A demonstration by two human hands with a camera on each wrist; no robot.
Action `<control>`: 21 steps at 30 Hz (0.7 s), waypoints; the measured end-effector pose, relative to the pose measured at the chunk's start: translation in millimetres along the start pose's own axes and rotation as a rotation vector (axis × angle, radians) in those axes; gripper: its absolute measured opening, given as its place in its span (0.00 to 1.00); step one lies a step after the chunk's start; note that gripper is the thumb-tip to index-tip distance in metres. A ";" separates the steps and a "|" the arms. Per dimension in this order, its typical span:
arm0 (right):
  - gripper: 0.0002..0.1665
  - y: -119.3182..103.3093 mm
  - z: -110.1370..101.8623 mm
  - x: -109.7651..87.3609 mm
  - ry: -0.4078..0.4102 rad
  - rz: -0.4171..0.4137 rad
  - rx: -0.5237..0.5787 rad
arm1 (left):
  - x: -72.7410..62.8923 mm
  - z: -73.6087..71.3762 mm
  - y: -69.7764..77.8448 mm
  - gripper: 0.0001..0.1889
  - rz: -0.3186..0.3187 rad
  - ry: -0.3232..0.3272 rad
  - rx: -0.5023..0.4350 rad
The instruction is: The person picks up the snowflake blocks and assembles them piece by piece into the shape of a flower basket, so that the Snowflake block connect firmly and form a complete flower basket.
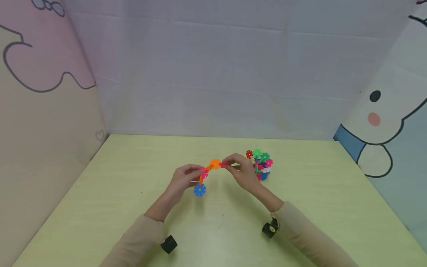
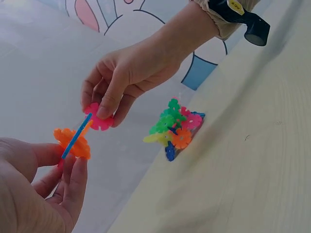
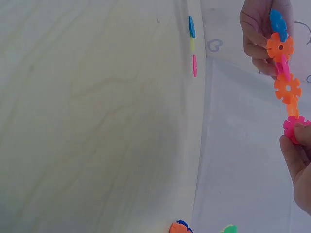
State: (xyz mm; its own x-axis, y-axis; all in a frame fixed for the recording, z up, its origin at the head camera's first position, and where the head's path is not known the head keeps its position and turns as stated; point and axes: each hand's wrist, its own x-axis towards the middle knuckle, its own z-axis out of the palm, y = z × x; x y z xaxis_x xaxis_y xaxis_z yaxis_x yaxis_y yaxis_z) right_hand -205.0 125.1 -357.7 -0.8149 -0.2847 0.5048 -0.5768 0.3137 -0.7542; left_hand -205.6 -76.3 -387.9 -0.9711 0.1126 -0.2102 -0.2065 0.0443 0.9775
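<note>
A short chain of notched plastic snowflake discs (image 3: 287,89) stretches between the two hands above the table. It has a blue disc (image 1: 199,190) at its lower left end, then orange and pink ones. My left hand (image 1: 183,180) pinches the chain around a pink disc (image 3: 283,67) near the blue end. At the other end, a pink disc (image 2: 100,116) is gripped between the thumb and fingers of my right hand (image 1: 243,172). That disc touches the neighbouring orange disc (image 3: 292,108); whether the slots are fully joined I cannot tell.
A pile of mixed-colour snowflake discs (image 1: 260,167) sits behind my right hand on the pale table (image 1: 100,207). In the right wrist view, a blue piece (image 3: 192,26) and a pink piece (image 3: 195,65) show near the table's edge. A white backdrop (image 1: 213,74) rises behind.
</note>
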 end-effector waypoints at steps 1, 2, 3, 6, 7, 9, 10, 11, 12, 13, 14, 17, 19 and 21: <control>0.05 1.6 0.1 -0.7 -0.009 0.002 0.007 | 1.1 0.4 -0.9 0.15 -0.008 -0.013 0.002; 0.05 2.5 0.5 -1.5 -0.020 0.000 0.012 | 2.2 0.9 -1.7 0.16 -0.011 -0.032 0.004; 0.05 3.2 1.5 -2.5 -0.033 -0.003 0.018 | 3.2 1.9 -2.4 0.17 -0.011 -0.053 0.008; 0.05 3.6 4.6 -4.8 -0.059 -0.036 0.024 | 5.7 6.0 -3.4 0.19 0.003 -0.110 0.008; 0.05 3.5 5.6 -5.3 -0.064 -0.047 0.023 | 6.3 7.4 -3.3 0.19 0.005 -0.119 0.006; 0.05 2.1 6.7 -6.1 -0.062 -0.064 0.022 | 6.9 9.9 -2.8 0.18 0.012 -0.116 0.004; 0.05 1.8 6.6 -6.2 -0.058 -0.071 0.020 | 6.9 10.6 -2.6 0.18 0.012 -0.103 0.004; 0.05 1.6 6.6 -6.4 -0.057 -0.071 0.024 | 7.0 11.2 -2.5 0.17 0.014 -0.089 0.008; 0.05 2.0 6.7 -6.7 -0.056 -0.072 0.028 | 6.5 11.9 -1.8 0.16 0.013 -0.074 0.010; 0.05 1.7 6.8 -6.9 -0.054 -0.076 0.031 | 5.9 12.7 -1.0 0.16 0.016 -0.057 0.016; 0.05 1.3 7.2 -7.2 -0.050 -0.078 0.036 | 5.1 13.6 0.0 0.15 0.021 -0.039 0.019; 0.04 0.3 8.1 -7.4 -0.031 -0.100 0.058 | 2.5 17.0 3.1 0.13 0.042 0.002 0.016; 0.04 -1.0 8.4 -7.1 -0.021 -0.125 0.067 | 0.9 18.9 5.1 0.13 0.049 0.018 0.010; 0.04 -2.5 8.5 -6.8 -0.022 -0.149 0.068 | -0.3 19.6 6.5 0.12 0.050 0.024 0.005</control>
State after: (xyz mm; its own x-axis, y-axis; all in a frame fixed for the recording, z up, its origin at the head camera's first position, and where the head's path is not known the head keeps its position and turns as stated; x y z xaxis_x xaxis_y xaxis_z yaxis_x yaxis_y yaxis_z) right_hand -197.5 118.5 -362.8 -0.7190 -0.3437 0.6041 -0.6852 0.2048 -0.6990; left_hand -204.2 -56.6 -381.9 -0.9829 0.0912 -0.1603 -0.1567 0.0445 0.9866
